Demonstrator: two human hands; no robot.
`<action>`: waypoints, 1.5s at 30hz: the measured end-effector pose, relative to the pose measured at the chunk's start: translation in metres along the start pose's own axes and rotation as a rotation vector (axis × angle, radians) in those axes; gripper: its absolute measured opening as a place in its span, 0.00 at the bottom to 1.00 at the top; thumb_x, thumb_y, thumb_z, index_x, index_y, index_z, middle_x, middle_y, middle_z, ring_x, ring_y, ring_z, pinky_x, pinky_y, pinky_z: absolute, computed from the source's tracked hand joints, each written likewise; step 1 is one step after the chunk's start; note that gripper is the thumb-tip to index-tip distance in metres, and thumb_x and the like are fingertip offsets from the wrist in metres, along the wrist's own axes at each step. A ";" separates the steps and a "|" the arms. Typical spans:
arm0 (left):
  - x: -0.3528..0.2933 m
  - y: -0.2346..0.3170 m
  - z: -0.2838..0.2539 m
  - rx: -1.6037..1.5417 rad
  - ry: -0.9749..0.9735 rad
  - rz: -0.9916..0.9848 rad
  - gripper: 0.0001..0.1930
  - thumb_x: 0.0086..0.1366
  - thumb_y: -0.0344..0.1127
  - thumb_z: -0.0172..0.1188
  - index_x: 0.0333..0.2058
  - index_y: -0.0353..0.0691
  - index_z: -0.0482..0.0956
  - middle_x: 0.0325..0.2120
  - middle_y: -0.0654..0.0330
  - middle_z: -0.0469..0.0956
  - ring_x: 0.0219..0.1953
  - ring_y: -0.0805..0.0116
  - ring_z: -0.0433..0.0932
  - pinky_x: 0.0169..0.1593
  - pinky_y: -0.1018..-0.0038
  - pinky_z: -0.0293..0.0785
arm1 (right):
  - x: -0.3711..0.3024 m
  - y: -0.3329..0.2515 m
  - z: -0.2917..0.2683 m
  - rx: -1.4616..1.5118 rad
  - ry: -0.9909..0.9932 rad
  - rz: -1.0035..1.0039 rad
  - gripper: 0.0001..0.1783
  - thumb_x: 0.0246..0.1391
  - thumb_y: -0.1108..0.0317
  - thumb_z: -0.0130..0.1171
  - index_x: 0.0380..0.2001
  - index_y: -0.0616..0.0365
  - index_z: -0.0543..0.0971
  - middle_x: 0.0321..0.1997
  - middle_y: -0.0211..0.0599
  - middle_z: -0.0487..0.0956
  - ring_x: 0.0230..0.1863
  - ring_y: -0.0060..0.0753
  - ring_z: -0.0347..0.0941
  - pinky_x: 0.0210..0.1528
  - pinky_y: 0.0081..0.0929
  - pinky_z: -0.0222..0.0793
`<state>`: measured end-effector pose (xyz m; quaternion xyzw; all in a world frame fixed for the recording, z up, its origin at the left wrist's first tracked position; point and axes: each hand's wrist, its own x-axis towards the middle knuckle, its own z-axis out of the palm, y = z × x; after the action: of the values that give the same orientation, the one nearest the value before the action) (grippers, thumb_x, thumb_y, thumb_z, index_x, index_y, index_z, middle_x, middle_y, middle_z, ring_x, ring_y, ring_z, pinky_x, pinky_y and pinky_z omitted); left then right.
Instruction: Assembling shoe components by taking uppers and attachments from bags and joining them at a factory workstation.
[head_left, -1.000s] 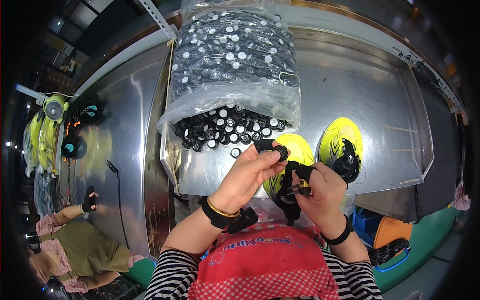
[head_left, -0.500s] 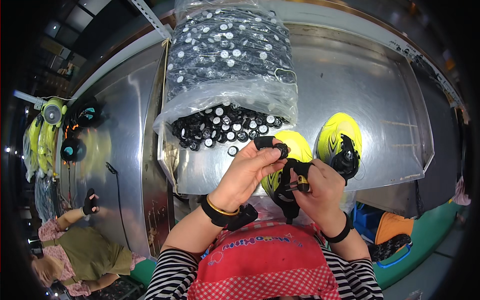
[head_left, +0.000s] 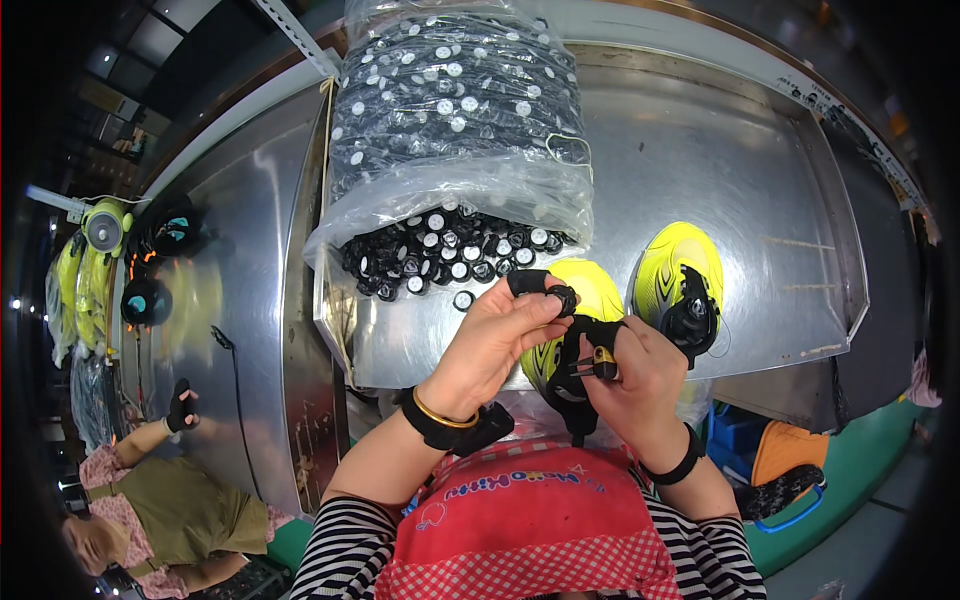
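My left hand (head_left: 495, 335), with a black finger cover, pinches a small round black dial (head_left: 562, 299) between thumb and fingertips. Close beside it, my right hand (head_left: 645, 380), also wearing black finger covers, is closed around a small tool with a yellow-and-black handle (head_left: 603, 362); thin metal prongs stick out from it toward the left. Under both hands stands a yellow-and-black shoe (head_left: 588, 285), partly hidden by them. Its mate, a second yellow shoe (head_left: 680, 262), sits to the right with a black dial part on its tongue.
A clear plastic bag (head_left: 455, 180) lies opened toward me, spilling many black dials with white faces (head_left: 445, 255). One loose dial (head_left: 464, 300) rests on the metal tray (head_left: 740, 160). At left, a co-worker (head_left: 180, 500) is by another metal table (head_left: 250, 200). A blue bin (head_left: 735, 440) stands lower right.
Both hands stay almost in place, the left still pinching the dial and the right still holding the tool. The view has shifted very slightly.
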<state>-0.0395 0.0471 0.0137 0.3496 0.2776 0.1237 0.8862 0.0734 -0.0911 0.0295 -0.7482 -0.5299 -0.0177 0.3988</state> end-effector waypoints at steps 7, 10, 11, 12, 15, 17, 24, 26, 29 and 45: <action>-0.001 -0.003 0.003 0.058 -0.025 -0.020 0.12 0.65 0.30 0.55 0.47 0.40 0.73 0.41 0.60 0.78 0.42 0.73 0.78 0.47 0.76 0.75 | -0.001 0.002 0.003 -0.002 -0.010 0.002 0.13 0.30 0.74 0.67 0.21 0.57 0.71 0.20 0.37 0.70 0.19 0.41 0.69 0.21 0.34 0.63; -0.003 -0.005 0.009 0.013 -0.105 -0.017 0.13 0.65 0.29 0.54 0.48 0.40 0.72 0.40 0.62 0.78 0.42 0.73 0.77 0.48 0.74 0.73 | -0.004 0.009 0.010 0.009 0.019 0.026 0.13 0.33 0.72 0.68 0.22 0.58 0.72 0.20 0.37 0.71 0.20 0.41 0.70 0.21 0.33 0.64; -0.003 -0.008 0.009 0.013 -0.106 -0.018 0.13 0.65 0.29 0.54 0.48 0.40 0.72 0.40 0.62 0.78 0.42 0.73 0.77 0.48 0.74 0.73 | -0.004 0.011 0.011 0.071 0.012 0.074 0.13 0.36 0.69 0.68 0.23 0.58 0.73 0.20 0.37 0.71 0.20 0.41 0.71 0.21 0.33 0.64; -0.002 -0.010 0.006 0.041 -0.064 0.032 0.14 0.65 0.29 0.54 0.50 0.41 0.71 0.40 0.62 0.78 0.42 0.73 0.76 0.49 0.74 0.72 | -0.004 0.013 0.011 0.137 0.005 0.117 0.13 0.38 0.67 0.69 0.23 0.58 0.74 0.20 0.38 0.72 0.21 0.41 0.71 0.21 0.33 0.64; -0.001 -0.005 0.004 0.070 -0.034 0.139 0.17 0.65 0.28 0.54 0.53 0.41 0.68 0.39 0.62 0.78 0.43 0.73 0.76 0.49 0.74 0.70 | -0.008 0.014 0.005 0.141 -0.051 0.165 0.14 0.42 0.61 0.69 0.24 0.58 0.76 0.18 0.38 0.72 0.19 0.42 0.71 0.21 0.33 0.63; -0.003 -0.008 0.014 0.145 -0.031 0.169 0.23 0.64 0.25 0.53 0.57 0.42 0.63 0.40 0.61 0.78 0.44 0.75 0.75 0.49 0.75 0.68 | -0.009 0.010 0.005 0.150 -0.111 0.220 0.14 0.43 0.60 0.69 0.21 0.58 0.76 0.15 0.39 0.71 0.17 0.42 0.70 0.20 0.33 0.63; -0.004 -0.003 0.015 0.199 0.075 0.277 0.28 0.62 0.22 0.55 0.60 0.39 0.58 0.39 0.60 0.79 0.43 0.75 0.76 0.51 0.78 0.68 | -0.008 -0.004 -0.008 0.169 -0.097 0.216 0.15 0.43 0.61 0.68 0.19 0.58 0.75 0.15 0.40 0.72 0.17 0.43 0.71 0.19 0.34 0.63; -0.008 -0.005 0.023 0.199 0.039 0.209 0.28 0.62 0.22 0.55 0.60 0.37 0.57 0.38 0.61 0.80 0.42 0.75 0.77 0.51 0.78 0.68 | -0.010 -0.002 -0.001 0.080 -0.167 0.165 0.15 0.40 0.62 0.69 0.20 0.58 0.74 0.16 0.40 0.72 0.19 0.43 0.72 0.20 0.34 0.64; -0.006 -0.020 0.009 0.314 0.064 0.222 0.29 0.60 0.20 0.56 0.59 0.37 0.58 0.38 0.60 0.80 0.41 0.74 0.77 0.46 0.78 0.71 | -0.009 0.000 0.005 -0.008 -0.131 0.155 0.15 0.36 0.65 0.70 0.25 0.58 0.75 0.20 0.39 0.74 0.21 0.43 0.73 0.22 0.34 0.66; -0.004 -0.042 0.015 0.975 0.013 0.405 0.28 0.52 0.25 0.65 0.52 0.37 0.66 0.42 0.59 0.80 0.42 0.68 0.80 0.47 0.73 0.72 | -0.044 0.059 -0.040 -0.096 -0.218 -0.157 0.15 0.30 0.77 0.60 0.28 0.52 0.80 0.36 0.32 0.78 0.27 0.35 0.77 0.26 0.29 0.72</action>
<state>-0.0330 0.0070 -0.0046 0.7671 0.2355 0.1510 0.5773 0.1179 -0.1572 0.0028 -0.7201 -0.6257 0.0072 0.3000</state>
